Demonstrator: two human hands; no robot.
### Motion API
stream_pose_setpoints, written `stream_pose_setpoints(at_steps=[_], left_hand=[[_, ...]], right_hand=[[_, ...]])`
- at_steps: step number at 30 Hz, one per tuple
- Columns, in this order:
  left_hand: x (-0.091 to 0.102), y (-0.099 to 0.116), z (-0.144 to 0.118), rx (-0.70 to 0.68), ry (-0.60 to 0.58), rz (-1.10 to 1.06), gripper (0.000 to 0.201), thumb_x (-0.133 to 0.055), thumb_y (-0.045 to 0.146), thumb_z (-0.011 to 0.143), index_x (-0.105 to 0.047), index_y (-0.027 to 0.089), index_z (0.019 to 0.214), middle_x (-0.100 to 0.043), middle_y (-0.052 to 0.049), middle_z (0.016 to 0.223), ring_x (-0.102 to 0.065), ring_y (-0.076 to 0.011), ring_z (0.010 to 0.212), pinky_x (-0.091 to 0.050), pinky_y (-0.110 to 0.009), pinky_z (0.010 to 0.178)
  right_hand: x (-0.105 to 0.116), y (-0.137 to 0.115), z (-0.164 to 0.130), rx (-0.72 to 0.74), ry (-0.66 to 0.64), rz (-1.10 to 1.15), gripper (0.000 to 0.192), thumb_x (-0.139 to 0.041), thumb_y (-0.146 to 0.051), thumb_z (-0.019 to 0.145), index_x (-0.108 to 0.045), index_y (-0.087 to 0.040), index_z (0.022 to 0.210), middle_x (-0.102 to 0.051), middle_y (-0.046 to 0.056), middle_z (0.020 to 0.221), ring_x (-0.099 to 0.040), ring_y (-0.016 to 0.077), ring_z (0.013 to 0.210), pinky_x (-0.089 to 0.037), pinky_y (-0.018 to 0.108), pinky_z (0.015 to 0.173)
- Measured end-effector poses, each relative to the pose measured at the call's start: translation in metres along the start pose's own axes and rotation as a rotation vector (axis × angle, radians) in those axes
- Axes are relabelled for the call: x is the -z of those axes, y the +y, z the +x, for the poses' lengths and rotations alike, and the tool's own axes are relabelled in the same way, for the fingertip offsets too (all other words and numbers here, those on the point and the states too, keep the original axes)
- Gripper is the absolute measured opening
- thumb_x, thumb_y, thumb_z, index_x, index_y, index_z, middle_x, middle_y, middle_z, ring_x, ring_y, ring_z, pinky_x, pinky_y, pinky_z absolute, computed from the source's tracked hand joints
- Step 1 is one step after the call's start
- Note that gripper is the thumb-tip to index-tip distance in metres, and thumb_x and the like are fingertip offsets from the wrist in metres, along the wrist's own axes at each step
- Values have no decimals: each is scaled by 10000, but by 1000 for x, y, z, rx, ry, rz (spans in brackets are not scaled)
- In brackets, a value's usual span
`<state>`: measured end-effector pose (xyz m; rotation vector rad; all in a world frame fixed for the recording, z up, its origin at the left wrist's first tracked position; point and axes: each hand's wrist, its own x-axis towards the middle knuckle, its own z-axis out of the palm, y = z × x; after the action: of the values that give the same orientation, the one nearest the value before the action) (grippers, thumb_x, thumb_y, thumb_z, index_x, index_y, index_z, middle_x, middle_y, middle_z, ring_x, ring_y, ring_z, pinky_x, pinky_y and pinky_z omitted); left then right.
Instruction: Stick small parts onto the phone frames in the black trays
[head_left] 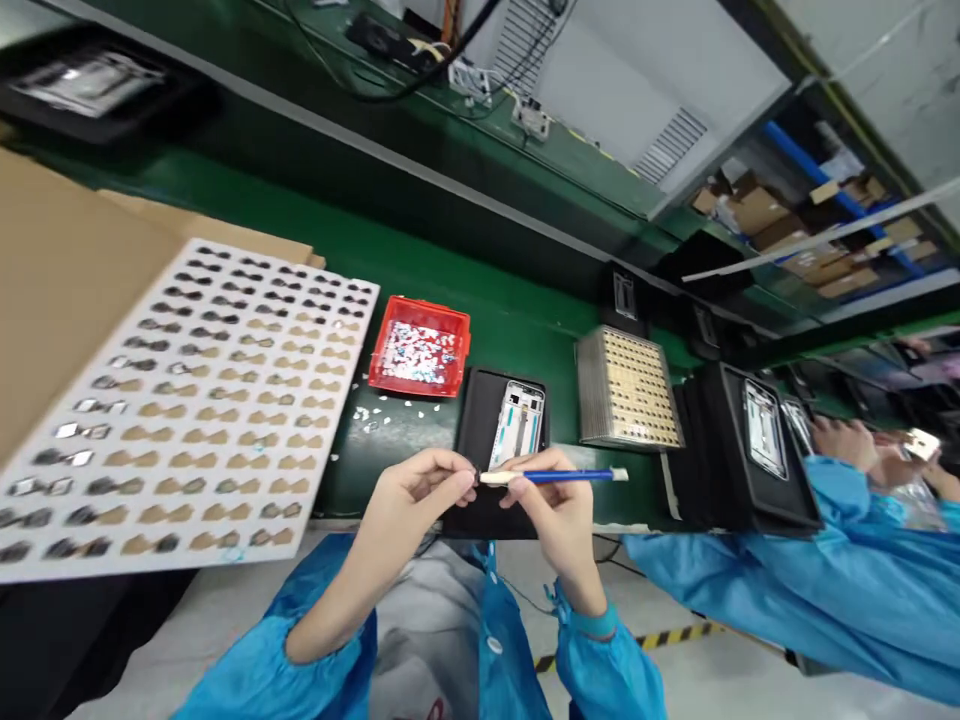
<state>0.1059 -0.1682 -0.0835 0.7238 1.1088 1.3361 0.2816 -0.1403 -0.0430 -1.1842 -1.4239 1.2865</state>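
Note:
My right hand [556, 505] is closed around a blue-handled tool with a pale tip [574, 476], held level and pointing left. Its tip meets the fingertips of my left hand [421, 492]. Those fingers are pinched on a tiny dark piece, too small to name. Just behind both hands a phone frame [519, 425] with a silvery inside and light blue strips lies in a black tray [480, 400]. My hands hide the near end of the tray.
A red box [464, 350] holds many small white bits, some scattered beside it. On the left is a white foam sheet [352, 310] with rows of small parts. To the right stand stacked trays [634, 390] and black trays [731, 440] with a phone frame. A co-worker's blue sleeve [810, 570] is beyond.

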Motion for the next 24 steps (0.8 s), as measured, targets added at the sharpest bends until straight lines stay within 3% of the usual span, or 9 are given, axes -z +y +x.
stream_pose_setpoints(at_steps=[2, 5, 8, 12, 16, 24], left_hand=[[-9, 1, 16, -52, -2, 40, 206, -752, 392, 881, -712, 209, 794, -755, -25, 721, -738, -184, 652, -602, -269, 609], [-15, 3, 48, -282, 196, 236, 153, -679, 354, 914, -675, 224, 834, -794, -37, 839, -765, -193, 756, -616, -291, 693], [-8, 3, 79, -525, 394, 571, 105, -635, 292, 933, -675, 229, 859, -781, -22, 860, -734, -181, 748, -589, -296, 737], [6, -1, 99, -699, 456, 833, 129, -598, 254, 994, -673, 226, 893, -768, -31, 892, -725, -194, 789, -559, -312, 765], [12, -3, 103, -768, 456, 925, 123, -594, 221, 1018, -685, 222, 934, -763, -36, 910, -735, -209, 842, -547, -327, 793], [11, -5, 104, -723, 477, 907, 123, -577, 228, 1014, -669, 228, 933, -756, -38, 911, -733, -218, 862, -547, -332, 806]], right_hand=[[21, 0, 16, -51, 4, -50, 399, -852, -595, 921, -717, -223, 865, -823, 51, 896, -762, 182, 643, -667, 297, 580], [47, 10, 53, -47, 109, -191, 461, -834, -665, 890, -690, -228, 868, -820, 67, 920, -803, 225, 773, -683, 317, 643], [63, 28, 88, -21, 198, -341, 519, -789, -738, 863, -622, -247, 861, -825, 92, 878, -830, 282, 862, -688, 373, 719], [69, 46, 109, -8, 230, -597, 390, -727, -626, 938, -593, -266, 872, -842, 110, 861, -837, 304, 850, -667, 403, 766], [66, 47, 112, -1, 197, -816, 241, -723, -450, 974, -595, -270, 877, -857, 97, 884, -839, 304, 855, -632, 364, 744], [60, 50, 113, 26, 186, -1098, 197, -716, -377, 1017, -651, -223, 915, -846, 108, 869, -821, 282, 748, -544, 307, 668]])
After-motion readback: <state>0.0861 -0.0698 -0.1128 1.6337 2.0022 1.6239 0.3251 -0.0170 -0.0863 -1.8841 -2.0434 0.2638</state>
